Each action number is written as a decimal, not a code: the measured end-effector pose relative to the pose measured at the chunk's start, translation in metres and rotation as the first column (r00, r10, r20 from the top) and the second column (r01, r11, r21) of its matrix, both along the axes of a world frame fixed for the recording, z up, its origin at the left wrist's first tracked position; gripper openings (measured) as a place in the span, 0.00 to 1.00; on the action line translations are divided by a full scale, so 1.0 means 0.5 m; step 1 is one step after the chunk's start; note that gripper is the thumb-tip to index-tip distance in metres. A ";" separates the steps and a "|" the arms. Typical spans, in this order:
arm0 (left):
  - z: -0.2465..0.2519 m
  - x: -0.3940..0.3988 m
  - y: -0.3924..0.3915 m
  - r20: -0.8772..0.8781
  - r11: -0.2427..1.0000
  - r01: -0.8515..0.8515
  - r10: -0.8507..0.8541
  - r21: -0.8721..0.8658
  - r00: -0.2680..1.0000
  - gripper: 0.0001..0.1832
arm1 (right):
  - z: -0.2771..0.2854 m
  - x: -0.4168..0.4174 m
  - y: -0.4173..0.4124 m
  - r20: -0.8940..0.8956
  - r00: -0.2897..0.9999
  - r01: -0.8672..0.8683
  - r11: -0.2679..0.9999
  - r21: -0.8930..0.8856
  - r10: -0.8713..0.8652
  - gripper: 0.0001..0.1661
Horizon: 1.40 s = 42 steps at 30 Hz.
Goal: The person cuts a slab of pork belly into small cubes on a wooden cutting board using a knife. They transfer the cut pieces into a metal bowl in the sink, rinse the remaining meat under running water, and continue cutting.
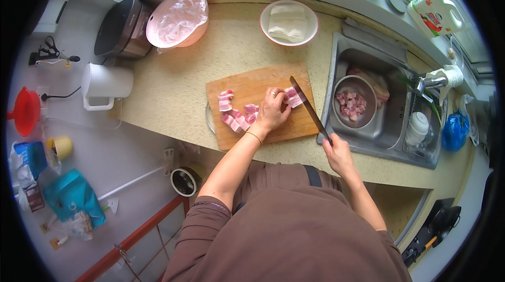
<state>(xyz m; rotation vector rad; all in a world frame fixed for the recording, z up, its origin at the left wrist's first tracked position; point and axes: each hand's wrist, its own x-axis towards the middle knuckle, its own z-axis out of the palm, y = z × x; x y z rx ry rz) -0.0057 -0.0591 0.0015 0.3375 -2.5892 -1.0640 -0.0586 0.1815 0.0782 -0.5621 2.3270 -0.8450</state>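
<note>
My right hand (338,154) grips the handle of a kitchen knife (308,104), its dark blade slanting across the right part of a wooden cutting board (272,75). Against the blade's left side lies a strip of raw pork belly (293,97). The curled fingers of my left hand (273,109) rest on the strip's left end and hold it to the board. Left of that hand, cut pork pieces (236,119) form a loose group, some partly hidden behind the hand. Another short piece of pork (225,100) lies nearer the board's upper left corner.
Right of the board, a steel sink (390,134) holds a round bowl (373,118) with cubed meat and a larger piece of meat (382,87). Behind stand a white bowl (311,37) of pale slabs and a pink basin (203,25) with plastic film. A white kettle (106,81) stands left.
</note>
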 end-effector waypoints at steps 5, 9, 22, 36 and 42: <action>0.023 -0.016 0.010 -0.113 0.995 -0.064 0.056 -0.073 0.992 0.13 | -0.009 -0.001 -0.018 -0.092 0.991 -0.084 0.993 0.087 0.092 0.17; 0.003 -0.017 0.008 -0.058 1.000 -0.027 0.028 0.013 0.998 0.12 | -0.007 0.001 -0.021 -0.089 0.986 -0.128 0.979 0.160 0.143 0.17; -0.012 -0.025 -0.007 -0.064 1.000 -0.015 0.017 0.028 0.998 0.09 | -0.078 -0.044 -0.160 0.047 0.995 -0.099 0.984 0.151 0.093 0.20; -0.014 -0.024 0.002 -0.044 0.997 0.004 -0.008 -0.080 0.999 0.11 | -0.059 -0.031 -0.131 0.102 0.992 -0.099 0.961 0.259 0.075 0.22; -0.018 -0.023 0.005 -0.032 0.991 -0.081 0.078 -0.109 0.996 0.12 | -0.056 -0.038 -0.127 0.105 0.990 -0.122 0.961 0.248 0.099 0.22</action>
